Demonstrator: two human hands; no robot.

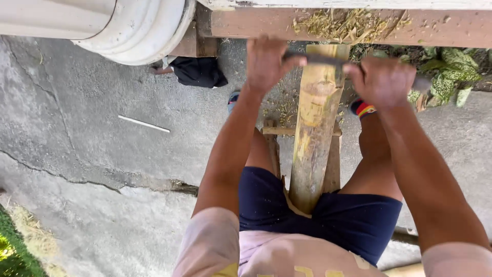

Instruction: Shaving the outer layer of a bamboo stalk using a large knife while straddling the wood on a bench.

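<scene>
A thick yellowish bamboo pole (313,128) runs from between my thighs up to a brown wooden beam (451,30). Across its far end lies a dark metal blade (323,59), held level. My left hand (266,61) is closed around the blade's left end. My right hand (382,79) grips its right end. The pole rests on a small wooden stand (333,154) under my legs. Pale shavings (343,23) are heaped on the beam above the blade.
A white round column base (138,25) stands at the top left on cracked concrete (92,154). A black cloth (197,72) and a thin white stick (143,123) lie on the ground. Green leaves (451,72) are at the right, grass (15,251) at the bottom left.
</scene>
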